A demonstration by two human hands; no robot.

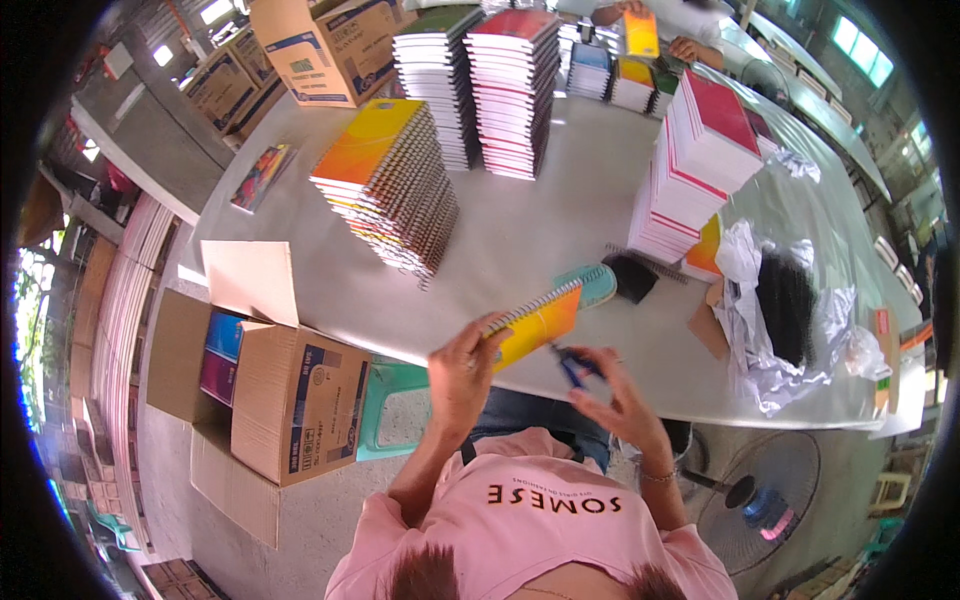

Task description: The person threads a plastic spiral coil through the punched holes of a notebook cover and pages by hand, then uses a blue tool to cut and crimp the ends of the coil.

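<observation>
My left hand [462, 372] is closed on the left end of a yellow and orange spiral notebook [535, 328], held tilted above the table's near edge with its wire binding along the top. My right hand [622, 402] holds small dark blue-handled pliers [578, 366], their tip at the notebook's lower edge. Whether the tip touches the notebook I cannot tell. Just beyond it lie a teal oval item [590, 285] and a black pad-like piece [632, 278]. A leaning stack of yellow spiral notebooks [385, 170] stands to the left.
Tall stacks of green notebooks [437, 90] and red notebooks [512, 95] stand farther back, with a red-covered pile [690, 160] to the right. Crumpled plastic [745, 330] lies at right. An open carton [300, 400] sits left, a fan [755, 495] lower right. Across, another person's hand [690, 50] shows.
</observation>
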